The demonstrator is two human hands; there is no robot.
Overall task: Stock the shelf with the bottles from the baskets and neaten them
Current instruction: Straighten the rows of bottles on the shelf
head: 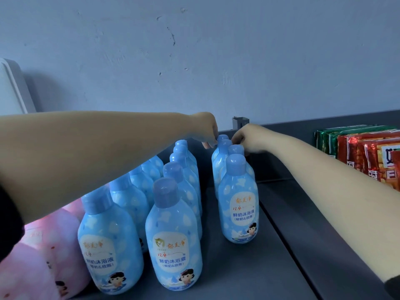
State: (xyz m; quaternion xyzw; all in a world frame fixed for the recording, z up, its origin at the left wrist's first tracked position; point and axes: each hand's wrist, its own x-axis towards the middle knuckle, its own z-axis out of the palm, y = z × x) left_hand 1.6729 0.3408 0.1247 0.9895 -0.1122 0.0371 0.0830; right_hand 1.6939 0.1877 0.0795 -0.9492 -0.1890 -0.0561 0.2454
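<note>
Your left hand (208, 132) and right hand (245, 138) pinch the rearmost blue body-wash bottle (223, 140) (right row); a nudge could topple its neighbours.

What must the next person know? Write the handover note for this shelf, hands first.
Left hand: reaching to the back of the right row, fingertips at the rear bottle cap; grip unclear.
Right hand: at the same rear caps from the other side; fingers hidden.
Blue bottles: upright on the shelf in three front-to-back rows, front labels facing out.
Pink bottles lie to the left, snack packs to the right.
Done: three rows stocked.
Left: straighten the right row, which has a wider gap beside it. No baskets in view, so check them.
</note>
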